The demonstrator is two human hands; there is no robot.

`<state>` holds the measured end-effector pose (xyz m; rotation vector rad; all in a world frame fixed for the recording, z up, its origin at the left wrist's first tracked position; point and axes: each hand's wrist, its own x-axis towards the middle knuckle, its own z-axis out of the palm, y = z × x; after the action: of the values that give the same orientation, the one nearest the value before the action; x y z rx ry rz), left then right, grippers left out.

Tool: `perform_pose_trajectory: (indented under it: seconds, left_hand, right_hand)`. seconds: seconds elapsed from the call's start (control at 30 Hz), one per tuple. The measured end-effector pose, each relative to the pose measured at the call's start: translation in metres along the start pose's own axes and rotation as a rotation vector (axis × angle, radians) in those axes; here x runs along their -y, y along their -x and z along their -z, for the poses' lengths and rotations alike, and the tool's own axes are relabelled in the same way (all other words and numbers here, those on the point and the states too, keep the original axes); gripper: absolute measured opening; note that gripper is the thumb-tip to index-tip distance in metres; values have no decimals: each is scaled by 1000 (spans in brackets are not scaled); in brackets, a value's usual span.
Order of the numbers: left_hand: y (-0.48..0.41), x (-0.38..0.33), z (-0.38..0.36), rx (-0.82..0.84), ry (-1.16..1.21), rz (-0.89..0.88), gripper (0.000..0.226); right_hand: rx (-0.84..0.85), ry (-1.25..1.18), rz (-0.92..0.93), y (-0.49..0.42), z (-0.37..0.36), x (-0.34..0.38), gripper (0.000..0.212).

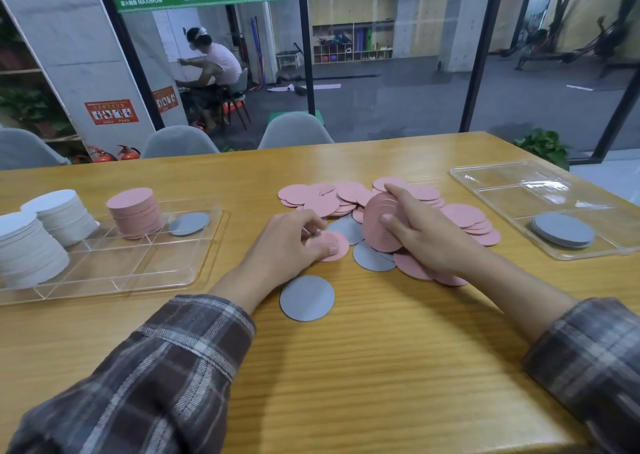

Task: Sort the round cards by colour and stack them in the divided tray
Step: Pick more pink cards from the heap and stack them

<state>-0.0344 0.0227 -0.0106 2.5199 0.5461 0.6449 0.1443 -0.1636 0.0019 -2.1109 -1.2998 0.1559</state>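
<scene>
Mid-bench, my right hand (pixel 420 232) holds a pink stack (pixel 381 223) on edge, fingers clamped across it, while my left fingers (pixel 313 226) pinch a loose pink card (pixel 330 245) lying flat; thin, light, probably slippery, best lifted by the rim.

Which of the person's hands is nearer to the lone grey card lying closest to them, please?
Left. The left hand sits just above the grey card, pinching a pink card. The right hand is further off to the right, holding a pink stack.
</scene>
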Motion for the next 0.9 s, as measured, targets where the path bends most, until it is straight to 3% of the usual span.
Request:
perform_pose_trajectory:
  seconds: [0.17,0.3,0.47,0.73,0.9]
  left_hand:
    - [-2,-6,3,27,57,46,39]
    - [-2,-11,9,2,326,83,39]
    - [0,-16,10,42,462,85,36]
    - [-2,-23,8,111,632,166,28]
    - [-1,-33,-9,9,634,208,13]
  right_hand:
    - [-33,-34,-12,-1,0,-1,59]
    - [-41,-40,-14,-1,1,0,59]
    - [-38,-55,-9,-1,0,1,60]
    - [-31,-94,-12,0,0,2,58]
    - [-10,-213,-44,-3,-2,1,51]
